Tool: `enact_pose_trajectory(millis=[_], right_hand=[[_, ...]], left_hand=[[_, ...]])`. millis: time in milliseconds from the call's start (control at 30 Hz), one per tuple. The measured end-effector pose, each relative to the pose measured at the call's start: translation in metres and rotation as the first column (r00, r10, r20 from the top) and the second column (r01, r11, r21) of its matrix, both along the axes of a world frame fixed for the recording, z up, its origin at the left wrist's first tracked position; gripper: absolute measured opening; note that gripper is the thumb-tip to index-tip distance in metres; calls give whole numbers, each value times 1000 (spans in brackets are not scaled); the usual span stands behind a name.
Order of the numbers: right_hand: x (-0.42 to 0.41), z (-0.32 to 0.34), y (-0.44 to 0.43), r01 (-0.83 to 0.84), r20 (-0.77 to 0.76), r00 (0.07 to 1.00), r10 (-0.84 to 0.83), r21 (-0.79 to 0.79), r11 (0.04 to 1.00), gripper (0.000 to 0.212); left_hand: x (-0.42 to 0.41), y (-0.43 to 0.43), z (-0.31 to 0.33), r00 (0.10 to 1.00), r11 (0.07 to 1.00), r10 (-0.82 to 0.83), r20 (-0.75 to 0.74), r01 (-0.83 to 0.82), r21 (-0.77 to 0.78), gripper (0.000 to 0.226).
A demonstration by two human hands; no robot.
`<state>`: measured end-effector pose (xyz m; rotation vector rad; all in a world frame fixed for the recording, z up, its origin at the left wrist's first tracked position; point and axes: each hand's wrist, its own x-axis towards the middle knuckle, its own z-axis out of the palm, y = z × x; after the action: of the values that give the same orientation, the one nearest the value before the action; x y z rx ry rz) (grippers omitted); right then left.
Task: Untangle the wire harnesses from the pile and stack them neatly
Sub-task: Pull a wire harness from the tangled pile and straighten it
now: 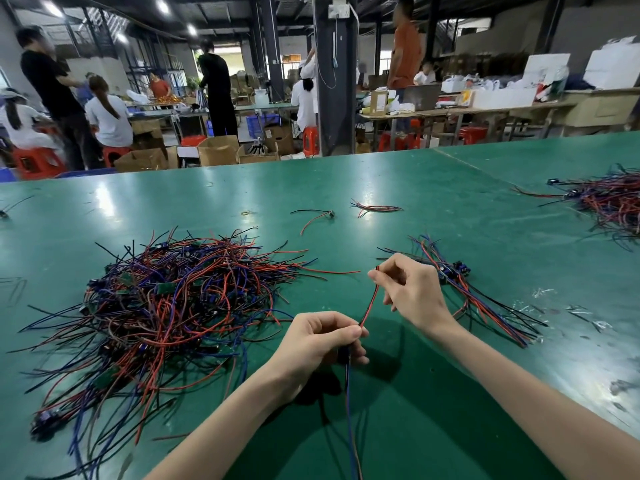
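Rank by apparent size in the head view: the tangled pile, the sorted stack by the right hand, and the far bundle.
1. tangled pile, largest by far.
2. sorted stack.
3. far bundle, smallest, though its distance from the camera may exaggerate that.

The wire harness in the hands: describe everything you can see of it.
The wire harness is thin insulated wires, red, blue and dark, meeting at a small dark part. The right hand pinches the red wire's tip; the left hand grips the dark part, so the red wire slants nearly straight between them. The others hang below the left hand, over the green table.
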<state>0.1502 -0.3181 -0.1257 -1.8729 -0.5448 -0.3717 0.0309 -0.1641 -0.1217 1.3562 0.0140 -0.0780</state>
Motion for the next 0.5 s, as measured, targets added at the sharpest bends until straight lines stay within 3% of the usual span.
enact_pose_trajectory(millis=[67,133,233,300,333,400,500], right_hand=[[-1,7,4,-18,-179,983,51,182,983,20],[0,17,6,54,-435,885,167,452,890,20],[1,26,-1,212,-672,545,501,689,693,18],[-1,29,-7,254,-653,359,667,756,604,21],[-1,30,-7,256,-634,313,708,774,580,22],[-3,33,-4,230,-622,303,722,783,578,26],[-3,33,1,164,-642,424,638,748,643,22]], left_hand=[[-1,0,0,1000,1000,3,9,-3,10,13],[1,2,1,1000,999,25,10,-25,23,14],[3,6,1,999,998,48,1,-48,38,13],[3,4,1,998,996,54,-14,-53,66,12],[4,3,0,998,995,62,-25,-60,75,12],[5,2,0,995,994,91,-48,-88,71,12],[5,5,1,993,994,101,-65,-98,53,11]])
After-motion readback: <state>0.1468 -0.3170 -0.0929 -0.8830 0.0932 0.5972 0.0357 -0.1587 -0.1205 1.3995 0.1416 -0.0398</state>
